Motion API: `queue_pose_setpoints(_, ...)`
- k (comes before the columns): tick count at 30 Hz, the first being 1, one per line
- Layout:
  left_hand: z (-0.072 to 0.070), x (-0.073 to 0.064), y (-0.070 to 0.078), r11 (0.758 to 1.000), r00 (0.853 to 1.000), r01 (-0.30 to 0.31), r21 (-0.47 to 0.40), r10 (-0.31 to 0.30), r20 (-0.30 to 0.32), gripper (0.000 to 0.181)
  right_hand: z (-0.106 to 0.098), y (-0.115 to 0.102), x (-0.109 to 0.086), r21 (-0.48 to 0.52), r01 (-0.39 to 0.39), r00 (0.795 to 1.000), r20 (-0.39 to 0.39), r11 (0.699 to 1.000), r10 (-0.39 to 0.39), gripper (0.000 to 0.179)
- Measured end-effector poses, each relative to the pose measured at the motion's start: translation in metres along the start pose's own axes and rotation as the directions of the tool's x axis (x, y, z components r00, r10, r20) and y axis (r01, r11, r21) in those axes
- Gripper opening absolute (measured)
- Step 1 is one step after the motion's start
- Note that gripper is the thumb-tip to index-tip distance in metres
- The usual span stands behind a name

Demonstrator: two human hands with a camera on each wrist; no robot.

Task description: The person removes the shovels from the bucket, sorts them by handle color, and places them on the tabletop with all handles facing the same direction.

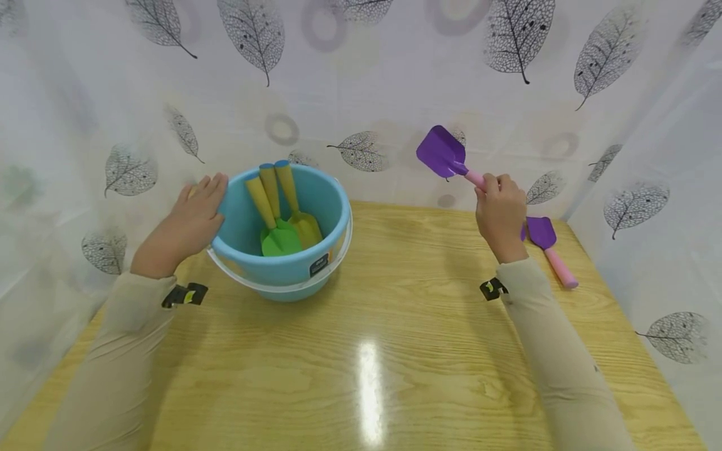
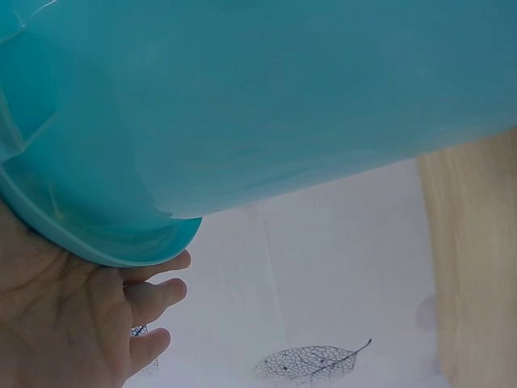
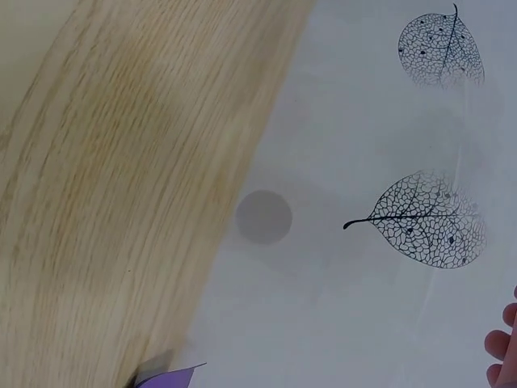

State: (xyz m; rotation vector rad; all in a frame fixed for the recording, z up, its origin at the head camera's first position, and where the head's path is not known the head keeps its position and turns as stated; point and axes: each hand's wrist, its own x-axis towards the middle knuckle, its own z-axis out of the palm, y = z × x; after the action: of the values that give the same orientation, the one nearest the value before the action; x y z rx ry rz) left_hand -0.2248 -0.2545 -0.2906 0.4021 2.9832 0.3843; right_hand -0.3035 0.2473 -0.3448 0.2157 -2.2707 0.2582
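A light blue bucket [image 1: 284,266] stands on the table at left, its white handle [image 1: 293,288] hanging down in front. Inside lean three yellow-handled toy shovels, with a green blade [image 1: 282,240] and a yellow blade [image 1: 307,228] showing. My left hand [image 1: 188,219] rests against the bucket's left rim, fingers extended; in the left wrist view the palm lies along the rim [image 2: 105,257]. Raised above the table at right, my right hand [image 1: 501,213] grips a purple toy shovel [image 1: 442,152] by its pink handle, blade pointing up and left. Only fingertips [image 3: 502,347] show in the right wrist view.
On the table's right side lies another purple shovel [image 1: 543,233] with a pink handle. Beside it, a further purple piece [image 1: 523,232] is mostly hidden by my right hand. A leaf-printed white curtain [image 1: 395,81] hangs behind the wooden table [image 1: 417,300] and along both sides.
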Motion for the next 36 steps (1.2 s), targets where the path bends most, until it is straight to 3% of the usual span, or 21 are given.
queue_pose_setpoints(36,0.001,0.000,-0.001,1.000,1.000,-0.007,0.009,0.007,0.000,0.062,0.003,0.048,-0.038,-0.131,-0.065,0.995,0.071,0.989,0.074,0.024)
